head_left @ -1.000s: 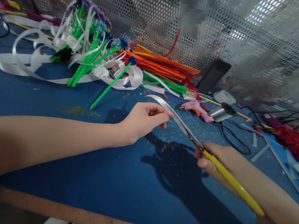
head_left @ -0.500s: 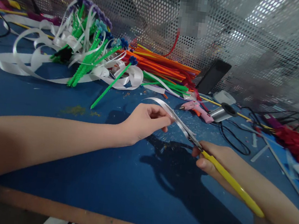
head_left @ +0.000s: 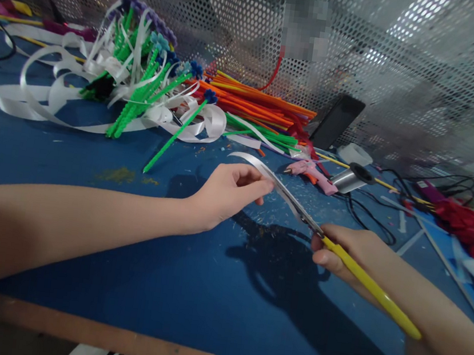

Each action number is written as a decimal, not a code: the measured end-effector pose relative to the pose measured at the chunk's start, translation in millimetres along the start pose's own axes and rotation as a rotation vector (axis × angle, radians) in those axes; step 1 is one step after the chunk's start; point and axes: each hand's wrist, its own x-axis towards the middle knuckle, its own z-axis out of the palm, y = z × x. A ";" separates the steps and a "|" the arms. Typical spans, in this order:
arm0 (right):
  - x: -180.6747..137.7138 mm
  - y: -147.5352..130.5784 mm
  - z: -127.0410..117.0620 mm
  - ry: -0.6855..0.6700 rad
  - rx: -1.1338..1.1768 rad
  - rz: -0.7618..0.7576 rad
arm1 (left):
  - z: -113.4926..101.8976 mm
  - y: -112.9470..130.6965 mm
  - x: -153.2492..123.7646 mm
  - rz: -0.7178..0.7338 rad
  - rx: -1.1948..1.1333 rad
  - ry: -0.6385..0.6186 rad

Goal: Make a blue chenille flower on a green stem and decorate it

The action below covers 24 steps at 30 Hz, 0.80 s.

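My left hand (head_left: pixel 229 191) pinches a strip of white ribbon (head_left: pixel 259 169) above the blue table (head_left: pixel 123 256), fingers closed on it. My right hand (head_left: pixel 352 258) is closed around yellow-handled scissors (head_left: pixel 362 279), whose metal blades (head_left: pixel 297 211) run along the ribbon toward my left fingers. The ribbon curls up and to the left past my fingertips.
A heap of green stems with purple and blue tops (head_left: pixel 146 74) lies tangled in white ribbon (head_left: pixel 52 97) at the back left. Orange and green sticks (head_left: pixel 262 108), a pink glue gun (head_left: pixel 310 175), a tape roll (head_left: pixel 354 153), black cables (head_left: pixel 370 217) and red material (head_left: pixel 472 229) sit before a perforated metal screen (head_left: pixel 405 77).
The scissors and right hand shifted slightly right and down along the ribbon; my left hand stays pinched on the ribbon in nearly the same place.
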 end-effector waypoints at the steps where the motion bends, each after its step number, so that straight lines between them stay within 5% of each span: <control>1: -0.3 0.8 0.0 -0.004 -0.002 0.001 | 0.0 -0.2 0.4 -0.004 0.001 0.014; 24: 0.9 -9.7 1.4 0.006 0.021 -0.048 | -0.9 -1.8 -1.0 0.056 0.055 -0.059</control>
